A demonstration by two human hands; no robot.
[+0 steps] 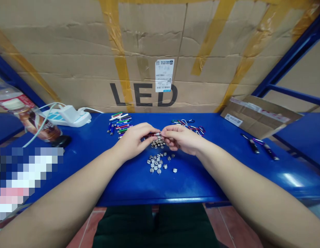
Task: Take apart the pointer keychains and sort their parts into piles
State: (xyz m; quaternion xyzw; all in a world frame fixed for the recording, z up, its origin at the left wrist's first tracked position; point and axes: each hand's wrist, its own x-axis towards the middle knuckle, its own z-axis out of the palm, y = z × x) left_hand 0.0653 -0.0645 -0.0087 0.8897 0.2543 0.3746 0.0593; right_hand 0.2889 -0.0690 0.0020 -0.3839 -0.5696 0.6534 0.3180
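My left hand [132,140] and my right hand [182,138] meet over the middle of the blue table [103,172]. Between them they hold a small red tube-shaped keychain light [152,134]; the left fingers wrap its body and the right fingertips pinch its silver end. Just below the hands lies a scatter of several small silver caps [158,162]. A heap of coloured little lights [120,124] sits behind the left hand, and a pile of coloured carabiner clips [191,126] lies behind the right hand.
A big cardboard box marked LED [149,51] walls off the back. A white power strip [68,116] and a plastic bottle [25,113] stand at the left. A flat cardboard piece [255,117] and two dark lights [260,147] lie at the right.
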